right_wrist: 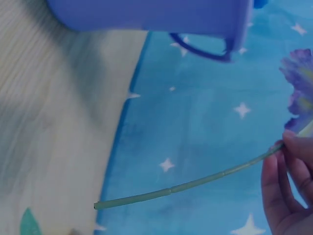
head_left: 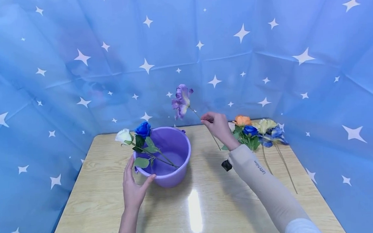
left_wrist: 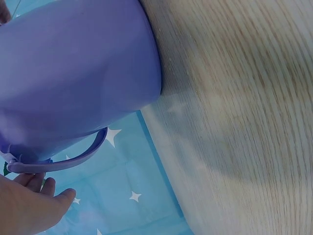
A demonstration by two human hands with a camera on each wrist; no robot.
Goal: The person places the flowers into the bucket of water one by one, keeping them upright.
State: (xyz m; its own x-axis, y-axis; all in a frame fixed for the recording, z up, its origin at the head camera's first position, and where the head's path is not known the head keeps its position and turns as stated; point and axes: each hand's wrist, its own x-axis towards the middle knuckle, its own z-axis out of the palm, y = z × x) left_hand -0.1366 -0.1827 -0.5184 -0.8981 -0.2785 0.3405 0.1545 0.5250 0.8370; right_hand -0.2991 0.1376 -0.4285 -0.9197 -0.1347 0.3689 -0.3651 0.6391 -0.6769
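Observation:
A purple bucket (head_left: 173, 178) stands on the table, a white rose (head_left: 124, 136) and a blue rose (head_left: 143, 129) leaning in it with their blooms above its left rim. My left hand (head_left: 135, 190) rests against the bucket's near left side, thumb and fingers spread at the rim. In the left wrist view some fingers are beside the bucket's handle (left_wrist: 80, 159). Right of the bucket, my right hand (head_left: 216, 127) pinches the stem (right_wrist: 195, 183) of a purple flower (head_left: 182, 101) with ruffled petals. That bloom points up and left; its stem's lower end slants down over the table.
More artificial flowers lie at the table's back right: an orange bloom (head_left: 243, 120), a blue rose (head_left: 250, 130), a pale yellow bloom (head_left: 266, 126) and a blue ruffled flower (head_left: 276, 135). Long stems (head_left: 287, 169) reach toward the front. A blue star-patterned curtain (head_left: 217, 42) surrounds the wooden table (head_left: 93, 204).

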